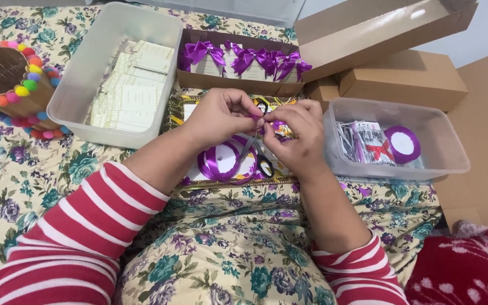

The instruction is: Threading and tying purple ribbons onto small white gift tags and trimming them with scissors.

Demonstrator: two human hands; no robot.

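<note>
My left hand (221, 116) and my right hand (295, 133) meet over the middle of the floral cloth. Both pinch a short piece of purple ribbon (270, 122) between their fingertips, the fingers closed tightly on it. Below the hands lies a spool of purple ribbon (221, 161) and a pair of scissors (261, 161) with black handles, resting on a patterned tray (179, 110). Just beyond the hands stands a brown cardboard box (238, 86) holding small white boxes topped with purple bows (247, 56).
A clear plastic tub (91, 62) with stacks of pale cards sits at the left. Another clear tub (453, 158) at the right holds packets and a purple spool. A pom-pom trimmed wooden heart (7, 76) lies far left. Cardboard boxes (408, 76) stand behind.
</note>
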